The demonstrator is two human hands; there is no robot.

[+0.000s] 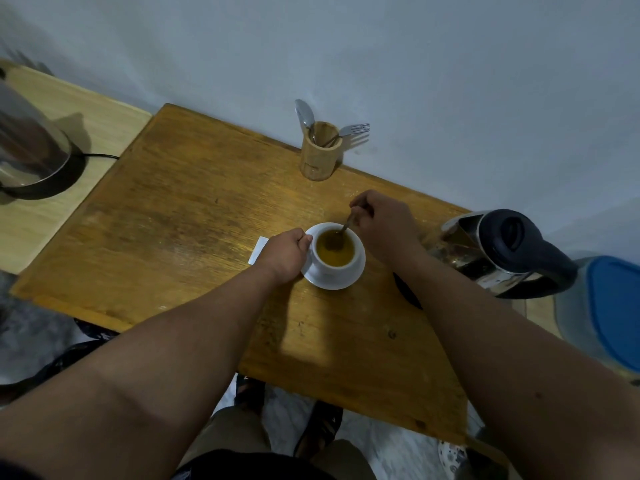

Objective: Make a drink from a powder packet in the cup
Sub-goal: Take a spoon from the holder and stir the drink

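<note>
A white cup [337, 270] full of yellow-brown liquid stands on a white saucer [346, 281] in the middle of the wooden table [180, 216]. My left hand [285, 254] grips the cup's left side. My right hand [381, 223] is closed on the handle of a small spoon [346, 227], whose bowl dips into the liquid. A white paper packet [258, 251] lies flat on the table just left of my left hand, partly hidden by it.
A glass electric kettle [498, 251] with a black lid and handle sits close to the right of the cup. A bamboo holder [318, 154] with spoons and a fork stands by the wall. Another kettle [31, 150] rests on the left side table. A blue-lidded container [609, 306] is at far right.
</note>
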